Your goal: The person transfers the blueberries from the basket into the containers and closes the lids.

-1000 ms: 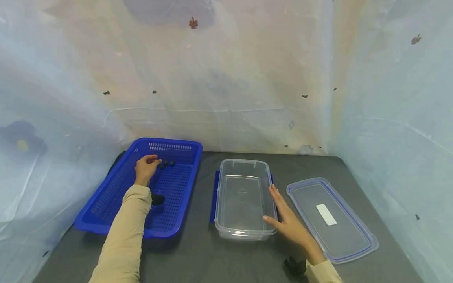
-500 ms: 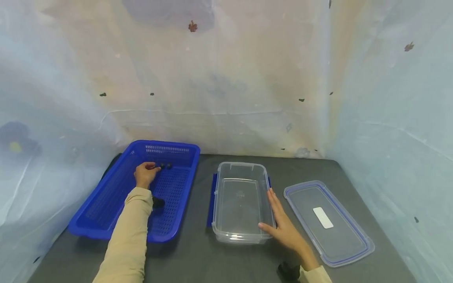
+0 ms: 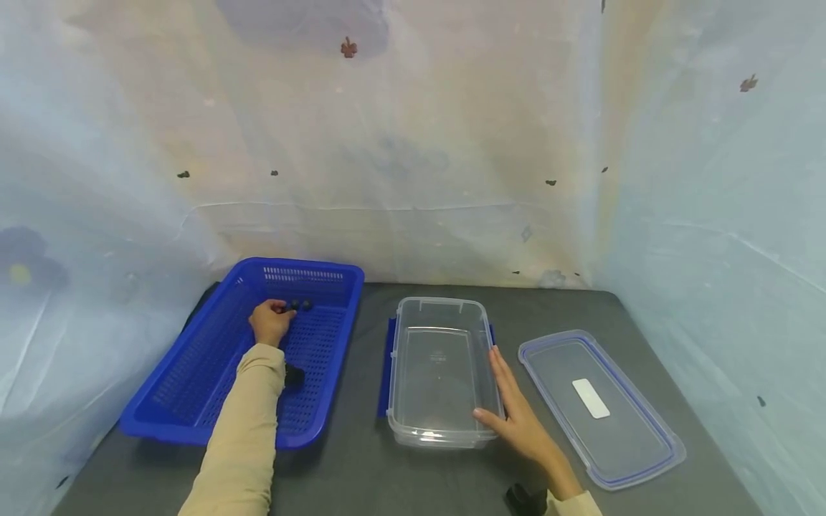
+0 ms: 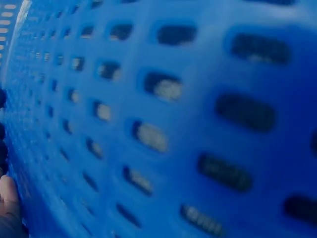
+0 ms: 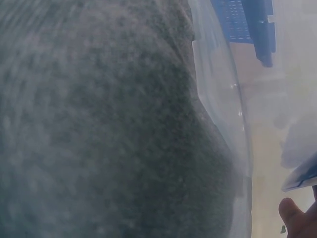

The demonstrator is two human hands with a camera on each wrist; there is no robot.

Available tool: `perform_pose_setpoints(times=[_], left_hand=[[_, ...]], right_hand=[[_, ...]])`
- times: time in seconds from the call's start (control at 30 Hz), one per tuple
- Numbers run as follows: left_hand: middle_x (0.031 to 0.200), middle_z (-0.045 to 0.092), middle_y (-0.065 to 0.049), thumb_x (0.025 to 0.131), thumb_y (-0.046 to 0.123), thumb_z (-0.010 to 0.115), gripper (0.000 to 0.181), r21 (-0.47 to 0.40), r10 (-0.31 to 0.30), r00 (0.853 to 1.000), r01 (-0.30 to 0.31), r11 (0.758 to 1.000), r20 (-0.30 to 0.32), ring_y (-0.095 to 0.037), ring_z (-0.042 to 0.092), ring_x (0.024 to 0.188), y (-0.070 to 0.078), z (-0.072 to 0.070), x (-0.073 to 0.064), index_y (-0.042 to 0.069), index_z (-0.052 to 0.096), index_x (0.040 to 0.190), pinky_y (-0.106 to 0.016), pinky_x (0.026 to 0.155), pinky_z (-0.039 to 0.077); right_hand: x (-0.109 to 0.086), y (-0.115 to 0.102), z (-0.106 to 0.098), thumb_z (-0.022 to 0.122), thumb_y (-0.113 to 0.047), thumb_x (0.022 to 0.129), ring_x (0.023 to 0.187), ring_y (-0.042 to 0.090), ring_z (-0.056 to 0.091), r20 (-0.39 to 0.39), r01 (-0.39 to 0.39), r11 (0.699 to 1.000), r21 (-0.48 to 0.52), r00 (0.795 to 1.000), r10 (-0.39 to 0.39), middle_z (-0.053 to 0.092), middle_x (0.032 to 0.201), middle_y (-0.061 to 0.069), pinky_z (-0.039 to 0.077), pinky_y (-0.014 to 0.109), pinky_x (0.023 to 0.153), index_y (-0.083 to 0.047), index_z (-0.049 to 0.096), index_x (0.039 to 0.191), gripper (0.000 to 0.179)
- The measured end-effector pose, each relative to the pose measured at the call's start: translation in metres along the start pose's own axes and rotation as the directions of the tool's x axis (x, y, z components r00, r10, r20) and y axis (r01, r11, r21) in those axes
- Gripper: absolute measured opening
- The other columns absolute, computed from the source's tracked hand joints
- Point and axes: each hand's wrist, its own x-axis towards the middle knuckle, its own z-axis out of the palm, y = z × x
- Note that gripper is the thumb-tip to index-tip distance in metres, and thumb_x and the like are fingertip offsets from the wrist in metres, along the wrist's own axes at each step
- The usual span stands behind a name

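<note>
Left fingers shifted near dark balls in basket, grip unclear; right fingers straight at clear box

The left sleeve is plain beige cloth, long and creased, gathered in folds toward its cuff. The right sleeve, of matching beige, shows only its end. A compact black unit sits at the left wrist; a second black unit, at the right. Both hands are bare.

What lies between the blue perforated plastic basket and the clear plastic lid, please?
The clear rectangular plastic container lies between them, with the right hand along its lid-facing side; the head view shows this.
</note>
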Motion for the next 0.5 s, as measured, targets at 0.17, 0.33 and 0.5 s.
perform_pose_setpoints(times=[0.17,0.33,0.5], left_hand=[[0.107,0.058,-0.032,0.084,-0.002,0.068,0.031,0.029,-0.016,1.0,0.016,0.999,0.006,-0.046,0.044,0.111,-0.003,0.0,0.0,-0.014,0.061,0.112,-0.052,0.103,0.025],[0.094,0.062,-0.027,0.081,-0.003,0.069,0.023,0.054,0.04,0.999,-0.039,0.998,-0.013,-0.041,0.053,0.099,-0.005,0.002,-0.001,-0.013,0.062,0.101,-0.047,0.103,0.025],[0.106,0.06,-0.033,0.083,-0.003,0.069,0.022,0.038,0.003,1.0,-0.003,0.999,0.001,-0.046,0.049,0.109,-0.003,0.003,-0.001,-0.013,0.06,0.1,-0.051,0.106,0.025]], right_hand=[[0.001,-0.008,0.001,0.071,-0.006,0.078,0.139,0.05,0.012,-0.02,0.017,1.0,0.014,1.0,-0.017,0.012,0.156,0.028,0.006,0.014,0.107,0.005,0.017,0.151,0.092],[0.003,-0.026,-0.002,0.069,-0.004,0.079,0.136,0.056,0.013,-0.024,0.006,0.999,0.037,1.0,-0.005,0.013,0.153,0.033,0.007,0.015,0.106,0.011,0.018,0.148,0.088],[-0.001,-0.002,0.001,0.07,-0.012,0.081,0.143,0.041,0.009,-0.016,-0.012,0.999,0.04,1.0,0.012,0.01,0.159,0.019,0.006,0.018,0.107,-0.004,0.015,0.155,0.092]])
